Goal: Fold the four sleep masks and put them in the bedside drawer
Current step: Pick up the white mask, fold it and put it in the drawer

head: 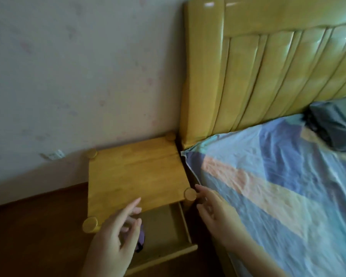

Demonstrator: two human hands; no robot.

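Note:
The bedside drawer (185, 226) of the yellow wooden nightstand (136, 172) stands pulled out below the tabletop. Inside it, at its left side, lies a purple sleep mask (141, 239), mostly hidden behind my left hand. My left hand (116, 238) hovers over the drawer's left part with fingers spread and nothing in it. My right hand (212, 210) is beside the drawer's right edge, by the nightstand's round corner post, fingers apart and empty. No other masks are visible.
The bed (278, 192) with a blue, peach and yellow striped sheet fills the right side, tight against the nightstand. A yellow headboard (268, 72) rises behind it. A dark pillow (336, 124) lies at far right. Brown floor (34, 232) is at left.

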